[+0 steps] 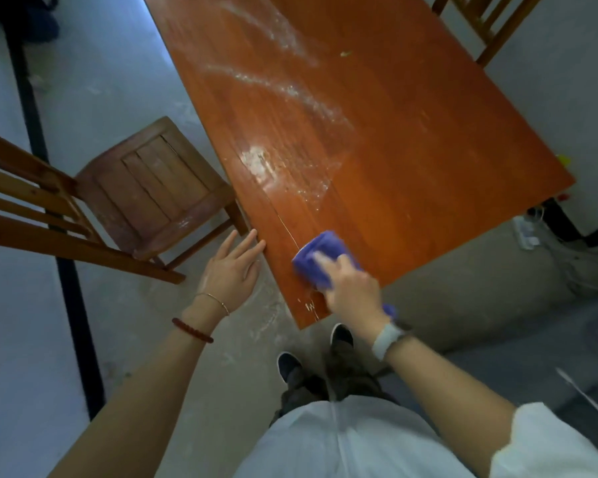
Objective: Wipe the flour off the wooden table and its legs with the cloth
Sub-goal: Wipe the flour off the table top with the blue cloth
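Though the head camera gives me only one wide, bent view, I can see the wooden table running from the near corner by my feet up and out of the top of the frame, so its far end is cut off. Its legs are hidden under the top from here. Flour lies in a thick white patch near the left edge, with thinner streaks curving further up the board; a small smear sits close to the near corner.

My right hand presses the purple cloth flat onto the table near that corner, fingers bent over the bunched cloth and gripping it. The hand covers the cloth's near part, and a purple end shows beside the wrist. A pale watch bands that wrist.

My left hand is spread, fingers straight, holding nothing; its fingertips reach the table's left edge, though I cannot tell whether they truly touch it. Two bracelets circle that wrist.

A wooden chair stands just beside the table on the left, its back cut by the frame edge. Another chair shows only partly at the top right. Cables and a power strip lie on the floor to the right, blurred and hard to read. My shoes show below the near corner.
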`<move>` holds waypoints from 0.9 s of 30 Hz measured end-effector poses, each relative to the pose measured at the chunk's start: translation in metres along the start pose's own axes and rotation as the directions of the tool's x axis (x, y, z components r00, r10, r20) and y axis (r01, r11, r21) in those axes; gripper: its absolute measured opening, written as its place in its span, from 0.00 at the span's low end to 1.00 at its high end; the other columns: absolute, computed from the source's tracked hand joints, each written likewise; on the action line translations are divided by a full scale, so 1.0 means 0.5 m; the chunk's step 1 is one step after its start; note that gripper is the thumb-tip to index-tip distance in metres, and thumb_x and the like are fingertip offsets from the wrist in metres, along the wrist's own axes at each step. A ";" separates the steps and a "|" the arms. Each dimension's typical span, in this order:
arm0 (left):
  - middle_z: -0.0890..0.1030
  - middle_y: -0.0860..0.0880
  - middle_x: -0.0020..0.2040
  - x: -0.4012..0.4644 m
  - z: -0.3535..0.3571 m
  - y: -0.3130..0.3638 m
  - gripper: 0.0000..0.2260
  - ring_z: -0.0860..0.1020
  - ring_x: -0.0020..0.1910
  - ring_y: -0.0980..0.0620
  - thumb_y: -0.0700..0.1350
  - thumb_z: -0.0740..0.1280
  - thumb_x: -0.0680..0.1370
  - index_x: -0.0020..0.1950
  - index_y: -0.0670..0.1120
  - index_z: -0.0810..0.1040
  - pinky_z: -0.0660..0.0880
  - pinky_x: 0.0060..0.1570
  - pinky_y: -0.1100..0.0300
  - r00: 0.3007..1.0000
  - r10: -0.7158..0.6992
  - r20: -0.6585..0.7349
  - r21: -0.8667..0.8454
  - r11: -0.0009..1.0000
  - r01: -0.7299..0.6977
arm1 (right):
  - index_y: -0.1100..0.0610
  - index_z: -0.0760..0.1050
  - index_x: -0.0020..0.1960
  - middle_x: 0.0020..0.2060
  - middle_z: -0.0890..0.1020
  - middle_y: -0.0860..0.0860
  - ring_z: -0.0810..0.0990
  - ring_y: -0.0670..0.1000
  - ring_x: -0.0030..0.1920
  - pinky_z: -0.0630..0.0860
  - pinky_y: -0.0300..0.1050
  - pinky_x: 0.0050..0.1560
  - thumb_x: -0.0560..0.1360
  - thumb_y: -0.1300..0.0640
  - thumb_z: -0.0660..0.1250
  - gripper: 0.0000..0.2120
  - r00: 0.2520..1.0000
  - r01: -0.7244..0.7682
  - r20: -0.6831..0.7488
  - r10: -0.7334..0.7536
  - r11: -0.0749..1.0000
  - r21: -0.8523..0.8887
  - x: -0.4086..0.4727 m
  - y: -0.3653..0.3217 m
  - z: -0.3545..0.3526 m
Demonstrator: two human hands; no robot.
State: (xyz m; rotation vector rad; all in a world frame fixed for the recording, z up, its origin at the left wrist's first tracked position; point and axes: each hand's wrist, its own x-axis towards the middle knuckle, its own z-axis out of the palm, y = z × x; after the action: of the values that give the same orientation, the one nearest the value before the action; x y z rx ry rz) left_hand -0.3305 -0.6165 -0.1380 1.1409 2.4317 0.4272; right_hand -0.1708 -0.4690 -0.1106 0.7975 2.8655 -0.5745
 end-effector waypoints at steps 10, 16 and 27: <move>0.61 0.44 0.74 0.010 -0.011 0.001 0.19 0.55 0.74 0.43 0.45 0.59 0.79 0.70 0.47 0.66 0.56 0.72 0.46 0.998 -0.067 -0.008 -0.138 0.988 0.065 | 0.55 0.71 0.63 0.54 0.78 0.54 0.77 0.52 0.51 0.75 0.53 0.53 0.76 0.63 0.62 0.16 0.991 -0.038 0.122 -0.051 0.778 0.627 0.044 0.038 -0.057; 0.55 0.44 0.75 0.084 -0.022 0.038 0.23 0.53 0.74 0.45 0.47 0.57 0.79 0.74 0.46 0.57 0.57 0.71 0.49 0.974 -0.214 -0.075 -0.196 0.961 0.196 | 0.52 0.70 0.61 0.45 0.76 0.56 0.74 0.54 0.39 0.69 0.47 0.38 0.77 0.51 0.59 0.14 0.922 -0.174 -0.236 0.308 0.872 0.457 0.174 0.169 -0.133; 0.54 0.46 0.76 0.195 -0.047 -0.009 0.22 0.54 0.74 0.45 0.44 0.57 0.80 0.73 0.44 0.58 0.53 0.73 0.52 0.958 -0.270 -0.096 -0.208 0.947 0.246 | 0.47 0.65 0.69 0.57 0.71 0.57 0.76 0.62 0.51 0.73 0.52 0.45 0.74 0.57 0.61 0.23 0.985 -0.152 -0.071 0.155 0.987 0.041 0.330 0.092 -0.086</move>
State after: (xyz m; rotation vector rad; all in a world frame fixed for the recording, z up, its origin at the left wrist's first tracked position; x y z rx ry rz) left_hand -0.4011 -0.5456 -0.1432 0.7211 2.5338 0.6508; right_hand -0.2886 -0.3376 -0.1198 1.0558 2.8324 -0.5902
